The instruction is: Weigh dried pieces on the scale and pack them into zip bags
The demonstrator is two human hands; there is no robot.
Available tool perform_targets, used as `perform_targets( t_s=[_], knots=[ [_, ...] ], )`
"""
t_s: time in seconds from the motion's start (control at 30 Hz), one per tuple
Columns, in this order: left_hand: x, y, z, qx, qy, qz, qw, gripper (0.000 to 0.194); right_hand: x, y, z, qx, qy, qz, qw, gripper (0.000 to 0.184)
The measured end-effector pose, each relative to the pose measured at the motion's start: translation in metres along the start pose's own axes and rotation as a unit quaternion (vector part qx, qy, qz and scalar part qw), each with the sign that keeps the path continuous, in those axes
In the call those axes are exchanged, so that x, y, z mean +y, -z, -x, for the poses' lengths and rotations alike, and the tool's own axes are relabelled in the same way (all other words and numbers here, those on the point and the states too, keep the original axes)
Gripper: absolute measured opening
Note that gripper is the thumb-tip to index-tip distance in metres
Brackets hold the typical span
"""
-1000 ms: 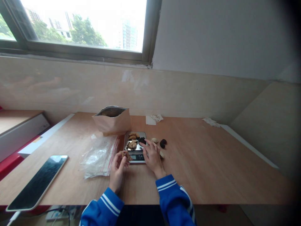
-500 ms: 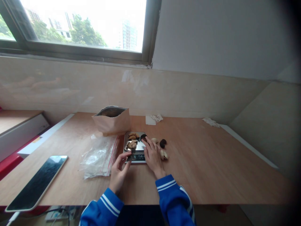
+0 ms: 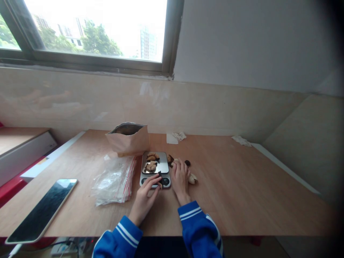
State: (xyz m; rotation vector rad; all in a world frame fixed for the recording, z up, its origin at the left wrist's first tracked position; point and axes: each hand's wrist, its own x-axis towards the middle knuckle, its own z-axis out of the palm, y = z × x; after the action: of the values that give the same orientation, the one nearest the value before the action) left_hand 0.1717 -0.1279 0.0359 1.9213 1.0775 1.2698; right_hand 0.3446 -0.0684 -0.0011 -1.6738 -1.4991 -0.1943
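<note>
My left hand pinches a dark dried mushroom piece between thumb and fingers, over the front panel of a small digital scale. Two little groups of dried mushroom pieces, one farther back and one nearer, lie on the scale's shiny plate. Just right of the scale, my right hand reaches over loose pieces, its fingers loosely extended and the tips partly hidden. Around it lie a brown mushroom piece, a dark one and a pale one.
An opened brown paper pouch stands behind the scale. Clear zip bags lie left of it, and a phone on a cable is farther left. Crumpled tissue sits near the wall, with another scrap at right.
My left hand has moved right with its mushroom piece, across the scale's front panel. My right hand has drawn off the plate to the right, and the dark piece under it has left the plate.
</note>
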Motion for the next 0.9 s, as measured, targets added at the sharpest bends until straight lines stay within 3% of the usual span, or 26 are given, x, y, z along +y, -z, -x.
perform_targets(
  t_s=[0.2, 0.37, 0.57, 0.67, 0.77, 0.9],
  knots=[
    [0.009, -0.014, -0.044, -0.016, -0.06, -0.092, 0.994, 0.025, 0.003, 0.0, 0.001, 0.008, -0.008, 0.02, 1.0, 0.033],
    [0.001, -0.015, -0.073, -0.024, -0.042, -0.215, 0.975, 0.021, 0.004, -0.002, 0.001, 0.015, 0.007, 0.043, 0.999, 0.033],
    [-0.002, -0.008, -0.061, 0.007, -0.033, -0.295, 0.955, 0.04, 0.004, -0.003, 0.001, 0.011, -0.008, 0.024, 1.0, 0.035],
    [0.004, 0.003, -0.051, 0.043, -0.036, -0.29, 0.955, 0.035, 0.003, 0.0, 0.001, -0.003, -0.008, 0.03, 1.0, 0.036],
    [0.004, 0.019, -0.04, 0.112, -0.023, -0.281, 0.953, 0.028, 0.003, 0.001, 0.001, -0.002, -0.008, 0.022, 1.0, 0.035],
    [-0.006, 0.043, -0.026, 0.23, 0.021, -0.334, 0.914, 0.024, 0.002, 0.002, 0.001, -0.01, -0.013, 0.006, 1.0, 0.034]
  ],
)
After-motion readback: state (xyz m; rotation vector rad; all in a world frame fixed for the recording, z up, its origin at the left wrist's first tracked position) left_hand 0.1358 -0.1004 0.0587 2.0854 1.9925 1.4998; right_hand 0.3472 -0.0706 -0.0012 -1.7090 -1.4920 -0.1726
